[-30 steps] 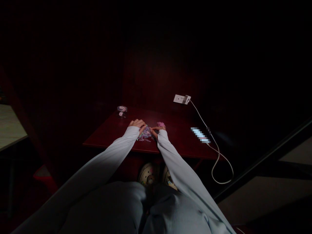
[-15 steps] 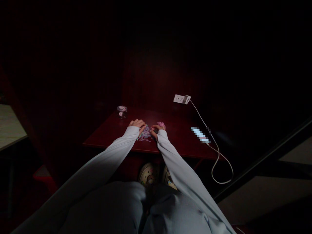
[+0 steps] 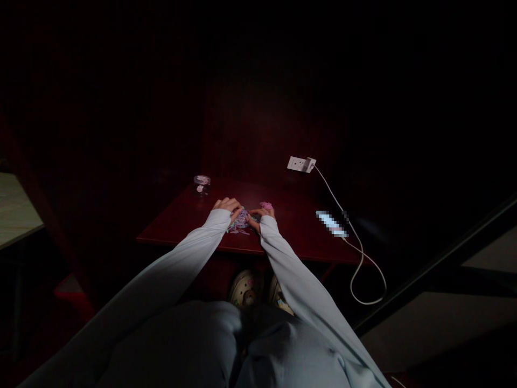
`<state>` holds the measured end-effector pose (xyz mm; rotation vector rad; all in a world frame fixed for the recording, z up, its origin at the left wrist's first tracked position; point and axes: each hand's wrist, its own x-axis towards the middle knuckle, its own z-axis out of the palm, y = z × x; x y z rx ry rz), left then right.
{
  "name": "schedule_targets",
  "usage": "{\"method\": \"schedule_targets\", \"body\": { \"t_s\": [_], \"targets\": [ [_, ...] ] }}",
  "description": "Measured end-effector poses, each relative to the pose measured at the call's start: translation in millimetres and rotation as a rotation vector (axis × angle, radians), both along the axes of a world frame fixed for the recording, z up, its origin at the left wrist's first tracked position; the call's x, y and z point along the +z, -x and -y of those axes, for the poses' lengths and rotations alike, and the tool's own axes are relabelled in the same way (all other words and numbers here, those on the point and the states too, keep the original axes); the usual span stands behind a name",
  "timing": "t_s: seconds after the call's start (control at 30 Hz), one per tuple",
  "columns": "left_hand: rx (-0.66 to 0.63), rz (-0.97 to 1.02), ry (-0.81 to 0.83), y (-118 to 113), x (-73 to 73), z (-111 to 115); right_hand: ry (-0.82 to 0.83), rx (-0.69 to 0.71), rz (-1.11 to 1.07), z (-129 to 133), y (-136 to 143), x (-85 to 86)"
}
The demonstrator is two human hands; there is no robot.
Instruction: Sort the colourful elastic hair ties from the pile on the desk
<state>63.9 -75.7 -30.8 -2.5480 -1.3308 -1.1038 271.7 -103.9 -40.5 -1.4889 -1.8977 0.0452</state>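
Note:
A small heap of thin purple, pink and green strands (image 3: 241, 221) lies near the front edge of the dark red table (image 3: 177, 221). My left hand (image 3: 229, 206) rests against the heap's left side, fingers bent over its edge; whether they grip any strands is too small to tell. At the heap's right side, my right hand (image 3: 258, 216) has its thumb and fingers bent close to the strands, and what they pinch, if anything, cannot be made out. A pink bunch (image 3: 266, 206) sits just beyond my right hand.
A clear round container (image 3: 202, 184) stands at the table's back left. On the right lies a phone, blurred out (image 3: 332, 224), with a white cable (image 3: 363, 253) looping to a charger in the wall socket (image 3: 297, 163). Shoes (image 3: 247, 289) show below the table.
My right hand has shifted slightly left over the strands, its fingertips lower. My left hand has stayed almost still.

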Motion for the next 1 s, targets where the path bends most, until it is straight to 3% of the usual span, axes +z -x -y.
{"method": "schedule_targets", "body": {
  "t_s": [0.77, 1.0],
  "targets": [
    [-0.013, 0.002, -0.035, 0.4, -3.2, -1.6, -0.111, 0.097, -0.057, 6.4, -0.9, 1.1],
    [-0.019, -0.022, -0.003, -0.6, -2.7, -2.1, -0.094, 0.087, -0.007, -7.5, 5.4, -3.3]
  ]
}}
